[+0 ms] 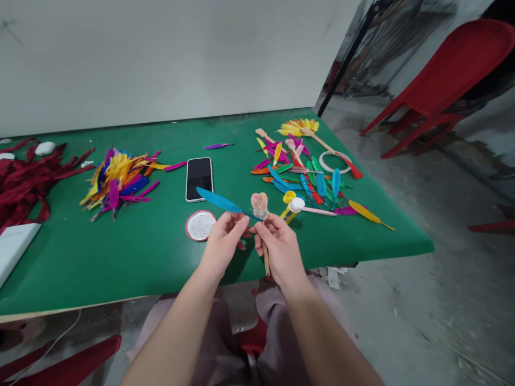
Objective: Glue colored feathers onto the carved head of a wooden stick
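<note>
The right hand (278, 238) partly hides the stick (266, 261) below its patterned head (259, 205).

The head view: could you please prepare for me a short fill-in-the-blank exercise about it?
1. The right hand holds a stick, and the left hand holds a blue ____.
2. The phone lies on a table coloured ____.
3. The round white dish has a ____ rim.

Missing words: feather; green; red.

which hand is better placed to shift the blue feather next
Probably the left hand: it seems to pinch the blue feather, while the right hand grips the wooden stick.
</note>
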{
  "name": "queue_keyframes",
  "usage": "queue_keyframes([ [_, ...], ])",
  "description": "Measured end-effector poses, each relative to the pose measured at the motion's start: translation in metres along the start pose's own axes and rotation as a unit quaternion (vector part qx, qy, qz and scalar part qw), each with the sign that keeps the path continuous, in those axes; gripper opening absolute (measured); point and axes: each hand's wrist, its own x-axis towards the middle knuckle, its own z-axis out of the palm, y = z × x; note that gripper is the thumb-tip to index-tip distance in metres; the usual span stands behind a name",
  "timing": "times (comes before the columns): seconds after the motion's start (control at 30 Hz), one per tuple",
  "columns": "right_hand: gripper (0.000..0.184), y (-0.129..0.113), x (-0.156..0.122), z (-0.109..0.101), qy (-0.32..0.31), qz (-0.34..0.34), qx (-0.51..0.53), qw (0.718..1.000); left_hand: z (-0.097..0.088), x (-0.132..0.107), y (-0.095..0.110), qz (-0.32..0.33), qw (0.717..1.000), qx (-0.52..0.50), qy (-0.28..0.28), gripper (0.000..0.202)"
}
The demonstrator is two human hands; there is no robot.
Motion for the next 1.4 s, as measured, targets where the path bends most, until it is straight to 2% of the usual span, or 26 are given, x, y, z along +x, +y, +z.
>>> queue_keyframes([
  [0.5, 0.017, -0.001, 0.001, -0.001, -0.006, 0.015, 0.000, 1.000, 0.000, 0.000, -0.001, -0.028, 0.998, -0.054, -0.005, 0.033],
  [0.63, 0.020, -0.001, 0.003, -0.004, 0.015, 0.008, 0.007, 1.000, 0.000, 0.000, -0.002, -0.023, 0.999, -0.037, -0.011, 0.033],
  [0.77, 0.016, 0.000, 0.004, -0.006, 0.042, -0.005, 0.025, 0.999, 0.002, -0.002, -0.005, -0.025, 0.999, 0.008, -0.043, 0.035],
  [0.9, 0.019, 0.000, 0.004, -0.007, 0.052, -0.016, 0.038, 0.998, 0.006, -0.004, -0.010, -0.017, 0.990, 0.046, -0.132, 0.027],
  [0.97, 0.020, -0.001, 0.002, -0.006, 0.053, -0.017, 0.041, 0.998, 0.008, -0.006, -0.011, -0.015, 0.987, 0.053, -0.154, 0.023],
  [1.2, 0.024, -0.001, 0.000, -0.003, 0.026, -0.008, 0.066, 0.997, 0.014, -0.010, -0.009, 0.041, 0.991, 0.058, -0.111, 0.018],
  [1.4, 0.018, -0.002, -0.001, -0.006, 0.004, -0.024, 0.060, 0.998, 0.013, -0.011, -0.009, 0.047, 0.990, 0.083, -0.108, 0.017],
])
